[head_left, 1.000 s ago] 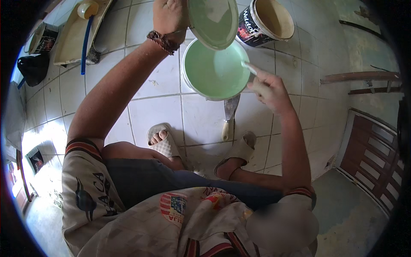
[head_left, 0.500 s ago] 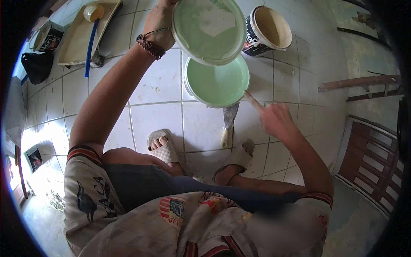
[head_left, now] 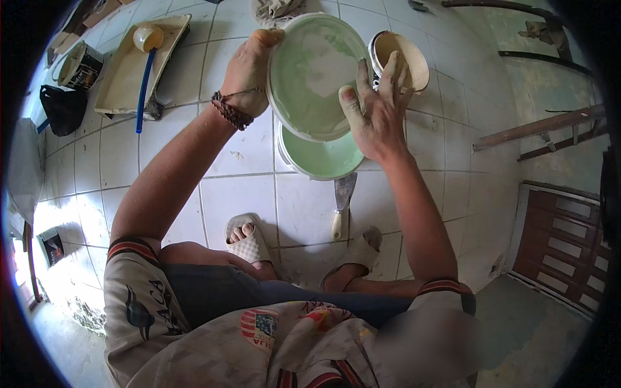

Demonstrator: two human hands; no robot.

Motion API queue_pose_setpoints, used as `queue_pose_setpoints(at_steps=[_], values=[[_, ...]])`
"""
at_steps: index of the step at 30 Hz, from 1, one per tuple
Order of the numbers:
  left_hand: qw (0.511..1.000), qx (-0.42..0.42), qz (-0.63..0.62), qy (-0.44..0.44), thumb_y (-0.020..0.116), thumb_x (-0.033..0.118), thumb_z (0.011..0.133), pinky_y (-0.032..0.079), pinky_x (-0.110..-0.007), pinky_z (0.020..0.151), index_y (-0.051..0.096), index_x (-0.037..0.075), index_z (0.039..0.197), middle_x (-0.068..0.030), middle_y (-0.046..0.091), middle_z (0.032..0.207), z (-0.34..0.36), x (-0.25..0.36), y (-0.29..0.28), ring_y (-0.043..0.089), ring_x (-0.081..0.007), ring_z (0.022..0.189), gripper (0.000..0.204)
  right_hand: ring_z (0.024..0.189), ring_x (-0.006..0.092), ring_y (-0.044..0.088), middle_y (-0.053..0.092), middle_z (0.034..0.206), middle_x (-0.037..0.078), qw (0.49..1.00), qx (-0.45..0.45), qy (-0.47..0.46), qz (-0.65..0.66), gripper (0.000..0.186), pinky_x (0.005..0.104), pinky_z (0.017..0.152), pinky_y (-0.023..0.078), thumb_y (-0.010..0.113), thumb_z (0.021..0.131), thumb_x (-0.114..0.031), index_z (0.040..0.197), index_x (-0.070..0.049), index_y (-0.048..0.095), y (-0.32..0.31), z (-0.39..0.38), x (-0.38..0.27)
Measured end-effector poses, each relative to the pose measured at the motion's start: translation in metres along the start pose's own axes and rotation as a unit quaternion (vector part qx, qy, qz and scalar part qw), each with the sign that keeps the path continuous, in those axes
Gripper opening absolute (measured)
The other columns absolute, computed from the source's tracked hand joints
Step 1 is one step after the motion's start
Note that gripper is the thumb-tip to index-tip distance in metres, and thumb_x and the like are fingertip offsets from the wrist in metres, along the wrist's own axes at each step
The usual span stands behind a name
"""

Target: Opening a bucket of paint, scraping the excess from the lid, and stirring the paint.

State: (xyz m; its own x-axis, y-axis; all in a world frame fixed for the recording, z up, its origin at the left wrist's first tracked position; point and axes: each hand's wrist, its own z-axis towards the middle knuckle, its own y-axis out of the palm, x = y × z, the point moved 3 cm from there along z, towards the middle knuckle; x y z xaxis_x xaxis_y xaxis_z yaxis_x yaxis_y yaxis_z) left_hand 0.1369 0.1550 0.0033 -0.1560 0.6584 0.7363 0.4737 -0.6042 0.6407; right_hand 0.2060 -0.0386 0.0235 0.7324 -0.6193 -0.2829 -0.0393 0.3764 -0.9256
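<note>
My left hand [head_left: 246, 74] grips the left rim of a round bucket lid [head_left: 310, 87], whose upturned face is smeared with pale green paint. The lid is held above an open paint bucket [head_left: 322, 161] of the same green, covering its far part. At the lid's right edge is my right hand [head_left: 381, 119], fingers spread and thumb apart; whether it touches the rim I cannot tell. A putty knife [head_left: 342, 200] with a pale handle lies on the tiles at the bucket's near side.
Beyond my right hand stands a second, cream-stained bucket [head_left: 420, 68]. To the left are a paint tray [head_left: 113, 87] with a blue-handled dipper [head_left: 143, 84], a black bag [head_left: 63, 108] and a dark bucket [head_left: 83, 68]. A cloth [head_left: 272, 10] lies at the far edge.
My right hand has moved from the bucket's right rim, where its index finger pointed, up to the lid's right edge, and its fingers have spread. The lid stays in my left hand.
</note>
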Motion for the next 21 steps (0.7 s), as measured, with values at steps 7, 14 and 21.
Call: queue_pose_setpoints(at_steps=[7,14,21], values=[[0.993,-0.118,-0.008,0.015,0.054,0.036,0.093,0.048,-0.032,0.088,0.054,-0.001,0.113,-0.0088,0.057,0.107,0.002,0.005,-0.002,0.056,-0.0163,0.097,0.042,0.137,0.0507,-0.001,0.005,0.148,0.032,1.0,-0.004,-0.004,0.03,0.087,0.0693,0.102,-0.003,0.024,0.087,-0.072,0.137,-0.003,0.041,0.002,0.011,0.0],[0.989,-0.149,-0.024,-0.013,0.052,0.024,0.092,0.048,-0.031,0.089,0.052,0.001,0.112,-0.0081,0.058,0.111,0.0,0.017,0.003,0.057,-0.0156,0.1,0.031,0.136,0.0504,0.005,0.005,0.15,0.026,0.995,0.009,-0.095,-0.021,0.079,0.0708,0.102,0.002,0.031,0.086,-0.07,0.136,-0.011,0.046,-0.009,0.027,-0.013],[0.943,-0.251,-0.155,-0.15,0.046,0.023,0.092,0.047,-0.035,0.091,0.056,0.003,0.108,-0.008,0.06,0.108,0.017,0.009,-0.008,0.059,-0.0199,0.094,0.027,0.137,0.0499,0.006,0.008,0.151,0.024,0.987,0.023,-0.161,-0.009,0.077,0.0708,0.102,0.003,0.034,0.083,-0.073,0.135,-0.017,0.049,-0.016,0.033,-0.038]])
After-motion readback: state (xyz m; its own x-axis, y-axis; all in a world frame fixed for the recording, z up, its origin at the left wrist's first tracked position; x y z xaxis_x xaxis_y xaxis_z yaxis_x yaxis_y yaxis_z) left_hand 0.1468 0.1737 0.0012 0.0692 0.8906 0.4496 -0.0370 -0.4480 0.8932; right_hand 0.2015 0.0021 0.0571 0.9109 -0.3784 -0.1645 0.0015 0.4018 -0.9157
